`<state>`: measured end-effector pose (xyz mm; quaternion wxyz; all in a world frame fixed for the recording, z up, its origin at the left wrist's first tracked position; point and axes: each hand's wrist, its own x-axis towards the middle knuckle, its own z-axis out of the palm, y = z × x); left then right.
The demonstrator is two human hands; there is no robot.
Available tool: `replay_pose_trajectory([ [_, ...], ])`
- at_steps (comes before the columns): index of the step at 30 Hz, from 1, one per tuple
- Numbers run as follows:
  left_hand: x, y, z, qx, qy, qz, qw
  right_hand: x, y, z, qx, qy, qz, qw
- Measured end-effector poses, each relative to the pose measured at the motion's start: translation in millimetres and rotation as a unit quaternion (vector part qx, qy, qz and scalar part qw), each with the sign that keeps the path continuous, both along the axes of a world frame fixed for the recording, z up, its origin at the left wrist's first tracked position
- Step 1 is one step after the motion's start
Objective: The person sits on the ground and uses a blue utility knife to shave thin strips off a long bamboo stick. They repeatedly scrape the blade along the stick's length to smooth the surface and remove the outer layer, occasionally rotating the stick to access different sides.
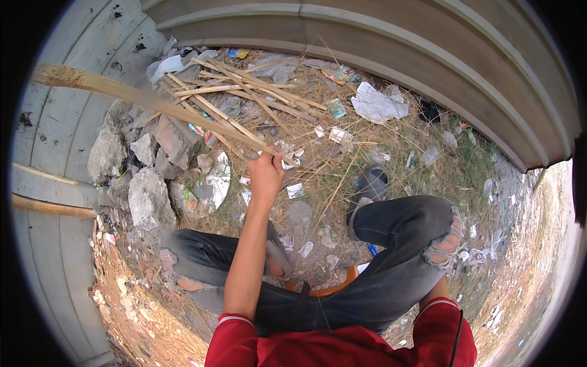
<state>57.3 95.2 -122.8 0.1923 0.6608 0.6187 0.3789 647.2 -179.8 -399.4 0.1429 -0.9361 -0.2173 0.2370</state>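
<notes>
My left hand (267, 173) is closed around the near end of a long wooden slat (177, 112). The slat slants up to the far left, and its far end stands out in front of the pale panel wall. Beyond the hand, a loose pile of thin wooden strips (257, 88) lies criss-crossed on the littered ground. My right forearm (433, 292) goes down behind my bent right leg (397, 235), which hides my right hand and whatever it may touch.
Rough grey rocks (150, 199) are heaped along the pale panel wall (46, 140) on the left. A ribbed metal sheet (391, 33) closes off the far side. White paper (379, 105) and plastic scraps lie in dry grass. Something orange (342, 284) shows between my legs.
</notes>
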Motion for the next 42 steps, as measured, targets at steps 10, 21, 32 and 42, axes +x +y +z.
replay_pose_trajectory([
  [10,-5.8,5.8,-14.7,0.026,-0.020,0.019,0.999,-19.7,-20.9,21.6,0.028,0.041,-0.024,0.998],
  [21,0.2,22.1,-13.3,0.008,0.006,0.028,1.000,8.3,-13.2,67.8,0.163,0.125,-0.134,0.970],
  [32,11.2,20.9,-15.9,0.075,0.006,0.028,0.997,-5.1,-27.8,28.9,0.256,0.326,-0.276,0.867],
  [42,-9.6,9.9,-4.3,0.047,-0.003,0.045,0.998,-69.7,11.2,1.4,0.293,0.448,-0.351,0.768],
])
